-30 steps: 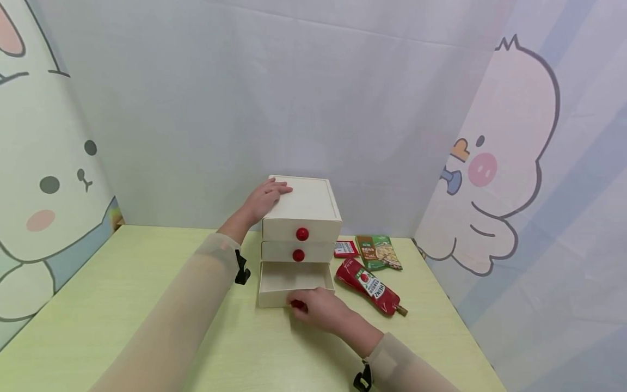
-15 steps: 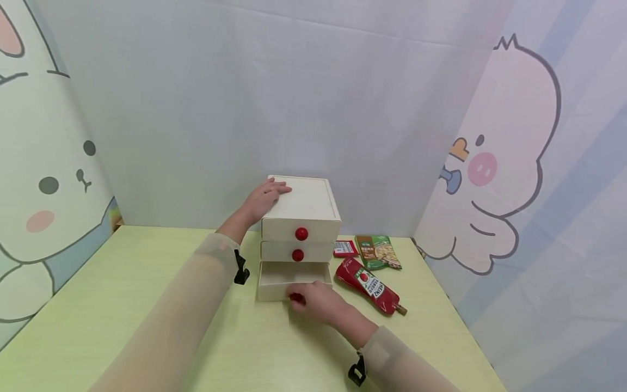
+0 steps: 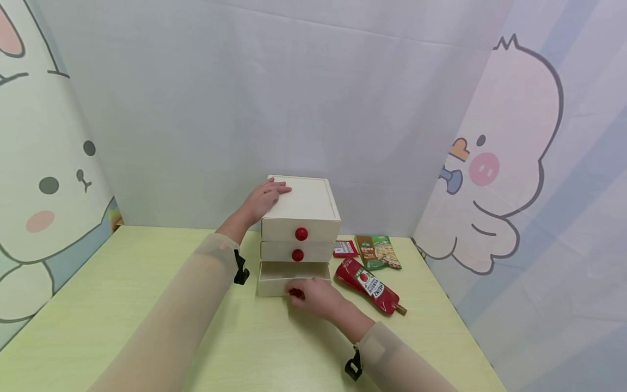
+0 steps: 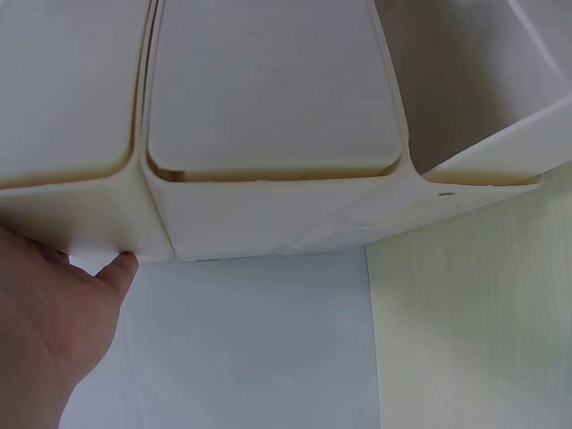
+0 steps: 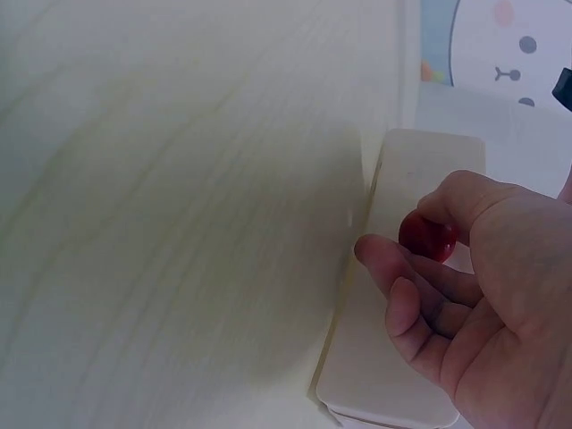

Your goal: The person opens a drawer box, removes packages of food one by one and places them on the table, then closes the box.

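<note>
A white three-drawer cabinet [image 3: 308, 198] stands on the table, its bottom drawer [image 3: 271, 288] pulled partly out and bare in the part that shows. My left hand [image 3: 262, 201] rests on the cabinet's top left edge, fingers lying on the top; in the left wrist view its thumb [image 4: 121, 268] touches the side wall. With thumb and curled fingers my right hand [image 3: 315, 296] pinches the red round knob [image 5: 427, 237] of the bottom drawer. Above it, the upper two drawers with red knobs [image 3: 301, 233] are pushed in.
Right of the cabinet lie a red Heinz ketchup pouch [image 3: 369, 286] with a spout, a green food packet [image 3: 378, 252] and a small red-and-white packet [image 3: 345, 249]. A pale curtain [image 3: 196, 109] hangs behind the light wooden table [image 3: 147, 272].
The bottom drawer has slid inward, toward the cabinet, with my right hand on its knob. My left hand stays in place on top.
</note>
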`<state>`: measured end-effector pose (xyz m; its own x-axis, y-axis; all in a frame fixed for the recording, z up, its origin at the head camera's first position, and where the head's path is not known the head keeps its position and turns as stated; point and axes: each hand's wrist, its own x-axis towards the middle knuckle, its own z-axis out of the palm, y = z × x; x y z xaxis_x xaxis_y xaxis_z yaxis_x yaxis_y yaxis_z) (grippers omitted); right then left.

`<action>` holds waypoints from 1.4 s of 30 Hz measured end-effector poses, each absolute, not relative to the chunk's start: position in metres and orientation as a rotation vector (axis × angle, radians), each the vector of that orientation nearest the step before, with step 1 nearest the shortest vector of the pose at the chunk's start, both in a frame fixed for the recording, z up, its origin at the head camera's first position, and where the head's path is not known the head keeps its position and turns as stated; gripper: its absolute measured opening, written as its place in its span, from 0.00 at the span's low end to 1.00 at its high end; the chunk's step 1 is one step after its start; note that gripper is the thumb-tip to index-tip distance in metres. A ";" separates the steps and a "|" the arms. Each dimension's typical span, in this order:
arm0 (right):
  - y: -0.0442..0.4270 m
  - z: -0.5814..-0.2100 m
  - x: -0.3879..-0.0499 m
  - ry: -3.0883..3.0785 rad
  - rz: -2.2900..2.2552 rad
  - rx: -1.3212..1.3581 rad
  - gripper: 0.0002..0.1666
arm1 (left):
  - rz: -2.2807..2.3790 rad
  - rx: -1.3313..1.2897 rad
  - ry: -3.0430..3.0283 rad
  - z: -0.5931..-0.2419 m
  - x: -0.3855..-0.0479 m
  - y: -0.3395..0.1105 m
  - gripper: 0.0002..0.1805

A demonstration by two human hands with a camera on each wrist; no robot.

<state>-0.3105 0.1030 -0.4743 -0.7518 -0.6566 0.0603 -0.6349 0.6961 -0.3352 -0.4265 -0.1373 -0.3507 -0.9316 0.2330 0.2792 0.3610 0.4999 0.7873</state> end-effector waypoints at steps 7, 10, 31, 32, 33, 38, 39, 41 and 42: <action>0.102 -0.475 -0.315 2.835 -0.524 -1.067 0.12 | -1.434 -0.514 -2.599 -0.351 -0.425 -0.138 0.31; 0.102 -0.475 -0.316 2.836 -0.535 -1.062 0.12 | -1.424 -0.518 -2.603 -0.352 -0.425 -0.138 0.31; 0.095 -0.471 -0.327 2.866 -0.528 -0.995 0.13 | -1.409 -0.521 -2.610 -0.354 -0.430 -0.139 0.31; 0.095 -0.472 -0.328 2.867 -0.528 -0.991 0.13 | -1.410 -0.524 -2.610 -0.354 -0.429 -0.139 0.31; 0.095 -0.472 -0.329 2.868 -0.532 -0.987 0.13 | -1.411 -0.527 -2.609 -0.354 -0.429 -0.139 0.31; 0.093 -0.473 -0.332 2.879 -0.533 -0.978 0.13 | -1.412 -0.537 -2.606 -0.354 -0.428 -0.139 0.31; 0.093 -0.473 -0.333 2.884 -0.532 -0.980 0.13 | -1.412 -0.539 -2.605 -0.354 -0.428 -0.139 0.31; 0.092 -0.474 -0.335 2.891 -0.531 -0.981 0.13 | -1.409 -0.543 -2.603 -0.354 -0.428 -0.139 0.32; 0.092 -0.474 -0.336 2.892 -0.538 -0.976 0.13 | -1.406 -0.547 -2.603 -0.354 -0.429 -0.139 0.32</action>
